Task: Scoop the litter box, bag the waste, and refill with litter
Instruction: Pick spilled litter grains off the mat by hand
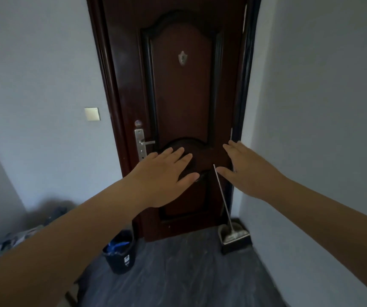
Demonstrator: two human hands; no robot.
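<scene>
Head cam: left hand (163,173) & right hand (246,169) both flat, fingers straight, empty, w/ brown door (182,91) beyond; dustpan (235,238) below right hand.

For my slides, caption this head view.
Open left hand and right hand before a brown door, bucket and dustpan below.

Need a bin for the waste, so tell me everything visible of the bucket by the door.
The bucket is a dark, round, plastic-looking pail, open-topped and standing upright on the grey floor, just left of the foot of the door. Its mouth holds blue items, too dim to identify. A small white label sits on its front. Nothing else visibly touches it.
</scene>
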